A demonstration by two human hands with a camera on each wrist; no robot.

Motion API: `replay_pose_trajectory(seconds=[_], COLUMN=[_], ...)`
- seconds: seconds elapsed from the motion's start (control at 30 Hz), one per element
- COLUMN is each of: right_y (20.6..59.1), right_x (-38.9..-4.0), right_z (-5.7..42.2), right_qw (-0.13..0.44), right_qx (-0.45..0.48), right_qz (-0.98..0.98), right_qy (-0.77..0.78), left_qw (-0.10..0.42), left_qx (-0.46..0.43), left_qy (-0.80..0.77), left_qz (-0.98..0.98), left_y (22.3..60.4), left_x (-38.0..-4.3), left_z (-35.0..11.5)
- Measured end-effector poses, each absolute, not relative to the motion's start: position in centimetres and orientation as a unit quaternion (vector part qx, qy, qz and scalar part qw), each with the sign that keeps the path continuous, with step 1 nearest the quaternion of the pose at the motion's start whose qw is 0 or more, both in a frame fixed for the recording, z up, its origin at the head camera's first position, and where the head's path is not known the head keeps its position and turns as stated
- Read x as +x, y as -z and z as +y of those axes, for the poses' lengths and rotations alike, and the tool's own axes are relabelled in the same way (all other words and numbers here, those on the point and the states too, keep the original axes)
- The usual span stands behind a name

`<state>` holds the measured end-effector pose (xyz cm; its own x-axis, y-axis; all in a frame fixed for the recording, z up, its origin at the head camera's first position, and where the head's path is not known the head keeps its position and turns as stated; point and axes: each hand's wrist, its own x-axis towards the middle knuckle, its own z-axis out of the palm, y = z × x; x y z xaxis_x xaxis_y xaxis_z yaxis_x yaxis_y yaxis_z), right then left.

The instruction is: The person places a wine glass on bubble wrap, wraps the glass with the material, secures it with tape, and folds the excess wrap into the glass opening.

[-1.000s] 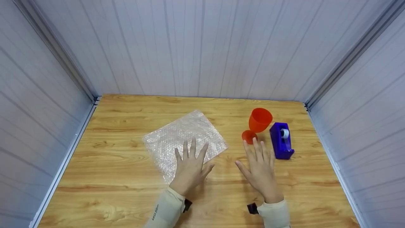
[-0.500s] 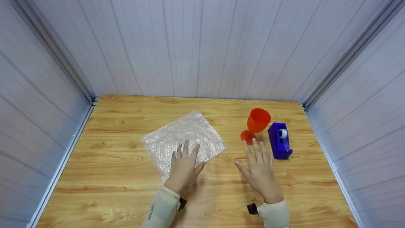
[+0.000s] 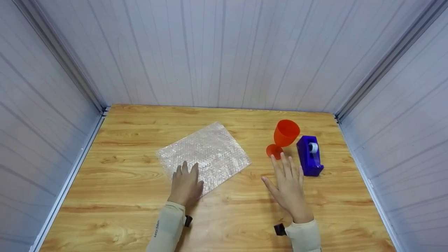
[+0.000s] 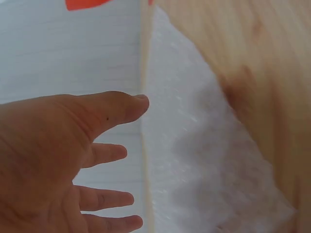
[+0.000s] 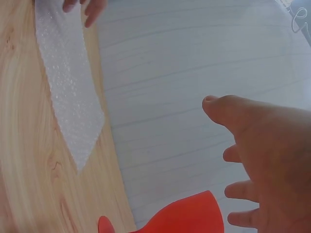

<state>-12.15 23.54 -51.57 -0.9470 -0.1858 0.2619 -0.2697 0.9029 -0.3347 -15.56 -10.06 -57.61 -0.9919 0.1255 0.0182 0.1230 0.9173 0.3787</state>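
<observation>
1. Far left: pale panelled left wall (image 3: 38, 126), grey metal strip along its foot.
2. Left sleeve (image 3: 167, 222), light-coloured, dark lettering on the forearm; small black piece (image 3: 188, 221) at the wrist.
3. Left hand (image 3: 185, 185), palm down over the lower left of the sheet. Fingers fairly straight and apart, thumb out to the side. Left wrist view puts the hand raised above the surface, soft shadows on the film.
4. Bubble wrap (image 3: 215, 150), clear, one flat sheet left of centre, set at a slant to the table edges. One corner points to the back, another to the right, into the gap between the hands.
5. Wooden table (image 3: 238, 217), yellowish grain, beneath everything; pale grooved back wall (image 3: 217, 52) behind.
6. Goblet (image 3: 286, 136), orange-red, upright on its round foot, right of the sheet and well apart from it.
7. Right hand (image 3: 288, 192), palm down, fingers extended and spread, thumb angled left. Fingertips overlap the goblet's foot in the head view; right wrist view shows hand and goblet apart.
8. Right sleeve (image 3: 304, 235), same light cloth; black block (image 3: 280, 229) on its inner side.
9. Tape dispenser (image 3: 308, 162), blue-violet, whitish roll (image 3: 314, 147) inside, just right of the goblet.
10. Far right: panelled right wall (image 3: 406, 140).
</observation>
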Motion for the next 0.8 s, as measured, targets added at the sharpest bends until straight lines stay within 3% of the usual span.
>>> replay_pose_trajectory(seconds=[0.23, 0.63, 0.8], right_y=[52.2, 54.1, 55.4], right_x=[-13.1, -15.8, -17.5], right_z=[24.0, 25.5, 26.3], right_qw=[0.107, 0.089, 0.137], right_qx=[0.112, 0.102, 0.097], right_qz=[-0.968, -0.964, -0.944], right_qy=[-0.195, -0.230, -0.285], left_qw=[0.059, 0.063, 0.069], left_qx=[0.044, 0.048, 0.050], left_qy=[-0.222, -0.221, -0.227], left_qz=[0.972, 0.972, 0.970], left_y=[59.1, 59.1, 59.0], left_x=[-15.7, -15.7, -15.7], left_z=[-11.1, -11.4, -11.5])
